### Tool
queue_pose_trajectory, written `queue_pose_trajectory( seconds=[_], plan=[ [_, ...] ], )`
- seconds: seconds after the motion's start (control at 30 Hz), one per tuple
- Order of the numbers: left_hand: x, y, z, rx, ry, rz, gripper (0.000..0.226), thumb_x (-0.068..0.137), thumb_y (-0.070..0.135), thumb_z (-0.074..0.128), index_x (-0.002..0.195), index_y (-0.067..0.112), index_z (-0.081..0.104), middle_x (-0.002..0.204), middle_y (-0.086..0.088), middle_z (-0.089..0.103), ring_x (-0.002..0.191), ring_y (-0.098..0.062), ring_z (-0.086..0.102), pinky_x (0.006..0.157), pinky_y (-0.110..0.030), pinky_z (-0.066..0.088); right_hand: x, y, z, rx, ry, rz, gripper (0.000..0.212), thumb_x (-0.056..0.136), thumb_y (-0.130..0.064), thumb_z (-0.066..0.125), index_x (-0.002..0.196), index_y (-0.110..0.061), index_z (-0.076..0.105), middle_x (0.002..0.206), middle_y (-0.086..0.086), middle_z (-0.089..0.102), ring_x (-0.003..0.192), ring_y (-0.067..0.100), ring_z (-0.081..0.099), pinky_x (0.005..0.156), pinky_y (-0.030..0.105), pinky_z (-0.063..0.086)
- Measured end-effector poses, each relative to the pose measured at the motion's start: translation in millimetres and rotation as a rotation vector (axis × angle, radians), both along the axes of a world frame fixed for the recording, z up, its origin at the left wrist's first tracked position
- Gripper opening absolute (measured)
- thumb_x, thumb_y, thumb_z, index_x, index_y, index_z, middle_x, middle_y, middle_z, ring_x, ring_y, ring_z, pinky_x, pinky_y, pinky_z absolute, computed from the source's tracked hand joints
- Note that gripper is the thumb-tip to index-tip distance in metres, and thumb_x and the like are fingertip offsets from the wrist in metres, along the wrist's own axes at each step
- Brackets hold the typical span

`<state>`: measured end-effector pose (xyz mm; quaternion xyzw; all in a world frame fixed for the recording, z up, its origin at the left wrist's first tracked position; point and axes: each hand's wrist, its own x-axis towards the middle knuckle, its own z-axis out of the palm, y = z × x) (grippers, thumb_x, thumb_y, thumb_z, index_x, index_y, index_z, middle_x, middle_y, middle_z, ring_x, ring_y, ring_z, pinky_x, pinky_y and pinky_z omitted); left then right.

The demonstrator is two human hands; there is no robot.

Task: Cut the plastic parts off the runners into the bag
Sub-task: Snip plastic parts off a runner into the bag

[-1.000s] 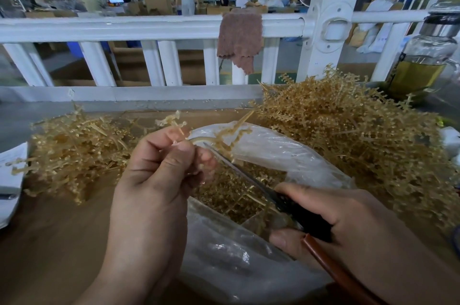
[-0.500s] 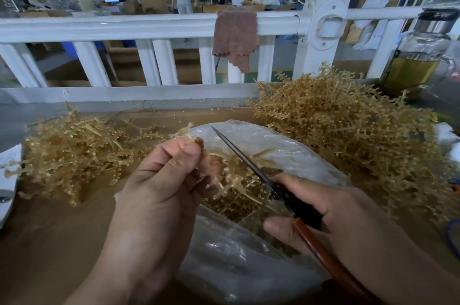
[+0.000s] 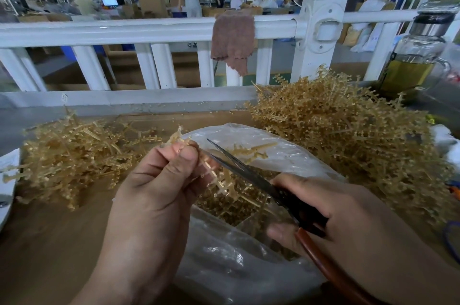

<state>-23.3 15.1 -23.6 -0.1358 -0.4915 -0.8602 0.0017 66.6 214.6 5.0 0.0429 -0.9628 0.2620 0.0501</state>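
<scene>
Two grips share the work over the open bag (image 3: 286,155). In the left hand (image 3: 154,195) the thumb and fingertips (image 3: 184,155) are pressed together on the bare end of one runner (image 3: 221,180), pinching it so that the part-laden length hangs clear above the bag mouth; judged from that, whatever is snipped drops straight in. The runner's long axis slants from the pinch at about 10 o'clock down toward 4 o'clock, its free end dipping into the bag, with a short tuft sticking out above the fingers.

The right hand (image 3: 331,210) is wrapped around the handles of the scissors (image 3: 251,175). The blades are slightly parted and point toward 10 o'clock, meeting the runner just beside the left fingertips, likely to shear parts close to the stem.

Cut parts (image 3: 239,210) already lie heaped inside the bag at centre. Outward on the bench (image 3: 49,237), a flatter heap of runners (image 3: 72,153) sits at 9 o'clock, seemingly stripped, and a taller tangle (image 3: 348,135) at 2 o'clock looks like the supply.
</scene>
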Motion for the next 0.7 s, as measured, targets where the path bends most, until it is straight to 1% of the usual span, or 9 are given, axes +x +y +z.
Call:
queue_pose_trajectory(
  seconds=[0.1, 0.2, 0.3, 0.37, 0.43, 0.5, 0.57, 0.63, 0.7],
  plan=[
    [-0.3, -0.4, -0.9, -0.003, 0.003, 0.014, 0.012, 0.081, 0.022, 0.068, 0.069, 0.024, 0.067, 0.077, -0.002, 0.065, 0.068, -0.012, 0.063, 0.061, -0.023, 0.054, 0.2, -2.2, 0.5, 0.027, 0.024, 0.001, 0.072, 0.061, -0.095, 0.027, 0.125, -0.061, 0.029, 0.097, -0.025, 0.060, 0.086, -0.003, 0.059, 0.070, 0.025, 0.054],
    [0.7, 1.1, -0.4, -0.016, 0.018, 0.042, 0.012, 0.080, 0.023, 0.068, 0.068, 0.024, 0.068, 0.076, -0.002, 0.065, 0.068, -0.012, 0.063, 0.061, -0.023, 0.054, 0.7, -3.5, 2.2, 0.043, 0.062, -0.007, 0.065, 0.066, -0.085, 0.038, 0.125, -0.057, 0.035, 0.095, -0.025, 0.059, 0.087, -0.004, 0.058, 0.068, 0.020, 0.052],
    [3.3, 3.7, -0.2, -0.027, 0.049, 0.069, 0.014, 0.081, 0.022, 0.067, 0.067, 0.025, 0.068, 0.076, -0.002, 0.067, 0.070, -0.013, 0.065, 0.064, -0.023, 0.055, 1.7, -3.6, 4.9, 0.034, 0.073, 0.016, 0.067, 0.070, -0.083, 0.041, 0.129, -0.052, 0.039, 0.095, -0.025, 0.060, 0.088, -0.006, 0.058, 0.074, 0.017, 0.050],
    [5.2, 5.8, 0.6, -0.041, 0.067, 0.079, 0.015, 0.081, 0.022, 0.066, 0.067, 0.025, 0.070, 0.077, -0.003, 0.069, 0.071, -0.013, 0.067, 0.064, -0.022, 0.055, 2.0, -3.2, 5.4, 0.028, 0.082, 0.031, 0.066, 0.073, -0.080, 0.045, 0.130, -0.048, 0.046, 0.088, -0.023, 0.061, 0.085, -0.004, 0.058, 0.075, 0.016, 0.047],
    [5.9, 7.0, 0.7, -0.040, 0.073, 0.084, 0.015, 0.081, 0.021, 0.066, 0.066, 0.025, 0.070, 0.076, -0.003, 0.070, 0.071, -0.012, 0.068, 0.064, -0.021, 0.055, 1.8, -2.8, 6.8, 0.036, 0.096, 0.036, 0.064, 0.074, -0.076, 0.048, 0.129, -0.045, 0.052, 0.082, -0.023, 0.061, 0.082, -0.003, 0.058, 0.071, 0.015, 0.047],
    [6.0, 6.8, 0.2, -0.040, 0.075, 0.084, 0.011, 0.079, 0.021, 0.070, 0.068, 0.024, 0.069, 0.077, -0.004, 0.070, 0.072, -0.013, 0.069, 0.064, -0.020, 0.055, 2.3, -3.2, 8.4, 0.035, 0.103, 0.042, 0.061, 0.075, -0.073, 0.051, 0.128, -0.042, 0.057, 0.078, -0.021, 0.061, 0.078, -0.002, 0.059, 0.067, 0.014, 0.046],
    [5.5, 5.5, -1.8, -0.056, 0.090, 0.093, 0.011, 0.075, 0.023, 0.080, 0.072, 0.023, 0.070, 0.078, -0.006, 0.071, 0.074, -0.014, 0.070, 0.065, -0.021, 0.055, 2.6, -3.5, 8.6, 0.027, 0.125, 0.047, 0.061, 0.076, -0.070, 0.053, 0.128, -0.039, 0.060, 0.078, -0.019, 0.064, 0.075, -0.001, 0.060, 0.065, 0.016, 0.047],
    [4.1, 3.2, -2.9, -0.077, 0.119, 0.094, 0.014, 0.073, 0.032, 0.083, 0.074, 0.025, 0.071, 0.079, -0.002, 0.072, 0.075, -0.013, 0.071, 0.065, -0.021, 0.055, 3.1, -4.1, 8.7, 0.029, 0.131, 0.054, 0.059, 0.077, -0.070, 0.052, 0.127, -0.039, 0.059, 0.079, -0.019, 0.065, 0.074, -0.001, 0.061, 0.065, 0.016, 0.047],
    [2.4, 1.0, -1.8, -0.157, 0.168, 0.075, 0.022, 0.071, 0.048, 0.085, 0.077, 0.031, 0.074, 0.081, 0.004, 0.074, 0.077, -0.010, 0.071, 0.066, -0.022, 0.056, 2.7, -4.8, 7.1, 0.020, 0.145, 0.053, 0.060, 0.078, -0.072, 0.049, 0.127, -0.039, 0.060, 0.079, -0.021, 0.065, 0.075, -0.003, 0.061, 0.067, 0.014, 0.047]
  ],
)
